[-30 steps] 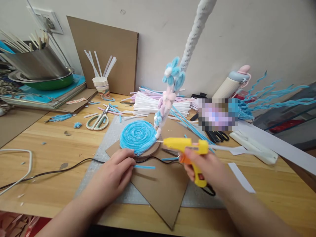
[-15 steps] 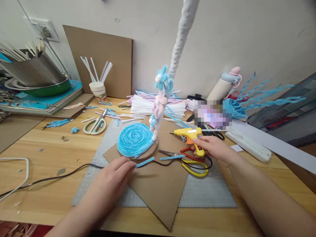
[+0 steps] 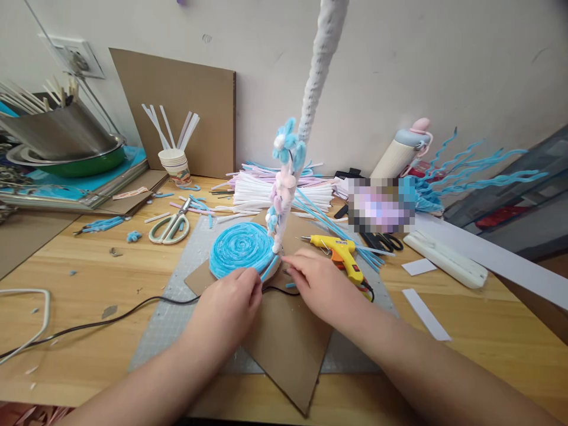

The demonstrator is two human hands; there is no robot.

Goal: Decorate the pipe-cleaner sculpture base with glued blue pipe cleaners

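A blue spiral disc of pipe cleaners lies on a round cardboard base, on a brown cardboard sheet. From its right edge rises a white fuzzy stem with blue and pink flowers. My left hand is closed, pinching a short blue pipe cleaner piece against the disc's front edge. My right hand rests at the disc's right edge, fingertips pressing beside the stem's foot. The yellow glue gun lies on the mat just right of my right hand.
Green-handled scissors lie at the left of the grey cutting mat. A pile of white, pink and blue pipe cleaners sits behind. A paper cup, metal pot, bottle and black cord are around.
My right hand set the glue gun down on the mat and moved left to the disc. My left hand lifted the blue piece up against the disc's edge.
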